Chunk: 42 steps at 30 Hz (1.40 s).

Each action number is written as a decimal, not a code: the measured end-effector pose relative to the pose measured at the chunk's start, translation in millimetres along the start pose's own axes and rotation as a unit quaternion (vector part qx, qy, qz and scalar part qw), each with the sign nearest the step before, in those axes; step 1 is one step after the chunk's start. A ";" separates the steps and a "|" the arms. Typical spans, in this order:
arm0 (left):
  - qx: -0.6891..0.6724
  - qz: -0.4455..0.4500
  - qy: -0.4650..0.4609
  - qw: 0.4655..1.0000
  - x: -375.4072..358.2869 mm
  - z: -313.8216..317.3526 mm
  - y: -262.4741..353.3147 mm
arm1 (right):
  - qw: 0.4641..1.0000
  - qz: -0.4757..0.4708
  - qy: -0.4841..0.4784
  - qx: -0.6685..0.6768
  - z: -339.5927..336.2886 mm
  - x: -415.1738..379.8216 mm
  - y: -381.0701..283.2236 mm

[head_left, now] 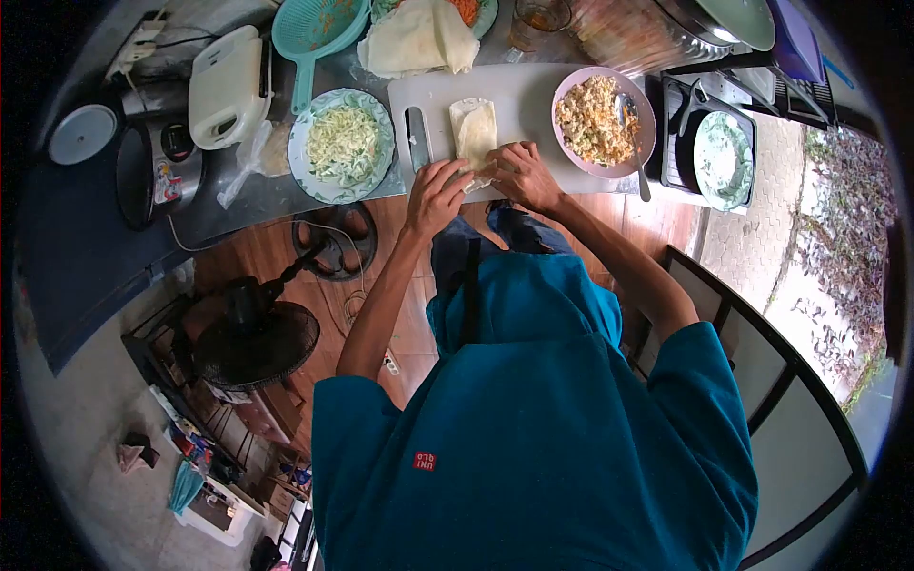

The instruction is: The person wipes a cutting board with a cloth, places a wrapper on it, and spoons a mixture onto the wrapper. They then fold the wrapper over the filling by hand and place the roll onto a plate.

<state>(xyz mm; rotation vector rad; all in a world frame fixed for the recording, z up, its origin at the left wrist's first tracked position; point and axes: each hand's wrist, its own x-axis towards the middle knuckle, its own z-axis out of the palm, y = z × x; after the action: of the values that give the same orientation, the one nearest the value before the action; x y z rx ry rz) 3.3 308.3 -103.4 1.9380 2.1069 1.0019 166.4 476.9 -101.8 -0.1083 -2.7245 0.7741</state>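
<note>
A pale, folded dough wrapper [474, 128] lies on the white cutting board [522, 90]. My left hand [439, 193] and my right hand [522, 175] meet at its near end, fingers bent and pinching the wrapper's edge near the front of the board. Left of the wrapper a knife [417, 140] rests by the board's handle slot. The pink bowl [558, 143] on the right holds a chopped filling [592, 122] and a spoon [640, 162]. On the left, a patterned plate [297, 152] holds shredded cabbage [341, 143].
At the back are a green colander [319, 29], a stack of wrappers [419, 40] over a plate and a glass [538, 21]. A white appliance [228, 88] stands left. A pan with a patterned plate [724, 157] is at right. A fan [255, 333] stands below left.
</note>
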 end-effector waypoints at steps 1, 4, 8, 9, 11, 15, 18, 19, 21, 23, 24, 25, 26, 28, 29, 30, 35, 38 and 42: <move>0.001 0.000 0.001 1.000 -0.2 -0.9 0.1 | 1.000 0.002 0.004 -0.001 1.8 -0.2 1.0; -0.014 -0.011 -0.004 1.000 2.1 -2.2 3.3 | 1.000 0.008 0.009 -0.007 1.2 0.7 0.8; -0.033 -0.055 0.003 0.998 7.7 -0.2 6.4 | 0.999 0.043 -0.008 0.006 -3.8 6.6 -1.4; -0.044 -0.069 0.012 0.997 8.9 0.7 6.9 | 0.999 0.043 -0.007 0.005 -5.5 8.4 -1.8; -0.062 -0.087 0.024 0.994 13.2 1.7 9.6 | 0.997 0.074 -0.006 0.029 -8.4 11.7 -2.0; -0.092 -0.139 0.042 0.985 21.5 -1.9 15.1 | 0.992 0.113 -0.024 0.051 -13.1 16.0 -0.3; -0.111 -0.156 0.039 0.981 25.5 -0.5 11.5 | 0.987 0.144 -0.017 0.063 -14.7 19.4 -2.5; -0.112 -0.156 0.040 0.981 25.0 -0.1 11.3 | 0.990 0.129 -0.009 0.061 -15.9 20.7 -3.3; -0.108 -0.145 0.042 0.983 25.0 -0.7 10.5 | 0.992 0.114 0.000 0.059 -17.1 22.1 -3.3; -0.102 -0.138 0.039 0.984 23.8 -1.5 9.0 | 0.992 0.102 -0.022 0.065 -16.2 23.0 -0.8; -0.096 -0.133 0.037 0.986 22.7 -1.9 7.9 | 0.992 0.101 -0.021 0.065 -14.1 23.0 0.7; -0.095 -0.133 0.037 0.986 20.8 -1.9 8.0 | 0.996 0.083 -0.021 0.039 -12.2 22.5 2.3; -0.090 -0.130 0.023 0.987 19.8 -4.8 10.7 | 0.998 0.064 -0.022 0.014 -11.4 22.1 3.5; -0.085 -0.127 0.008 0.988 19.2 -8.5 13.6 | 0.999 0.034 -0.028 0.011 -12.4 18.9 6.8; -0.060 -0.108 -0.009 0.992 17.3 -8.2 12.1 | 0.999 0.003 -0.034 0.007 -13.4 18.6 7.6; -0.035 -0.089 -0.026 0.995 16.2 -7.7 10.0 | 0.999 0.002 -0.034 0.007 -13.2 18.8 7.2; -0.059 -0.100 -0.001 0.993 21.0 -2.8 4.7 | 0.991 0.107 0.007 0.075 -7.9 18.5 3.3; -0.077 -0.146 0.029 0.986 24.8 3.2 2.0 | 0.973 0.194 0.045 0.113 -4.0 23.4 -1.2; -0.088 -0.221 0.064 0.969 29.9 9.8 4.5 | 0.919 0.325 -0.034 0.220 -6.8 31.2 2.3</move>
<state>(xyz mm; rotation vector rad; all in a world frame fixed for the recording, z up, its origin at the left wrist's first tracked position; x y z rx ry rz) 6.6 339.5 -98.2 1.2711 2.2792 1.1859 138.8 487.1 -89.1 -0.9285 -2.4882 1.5671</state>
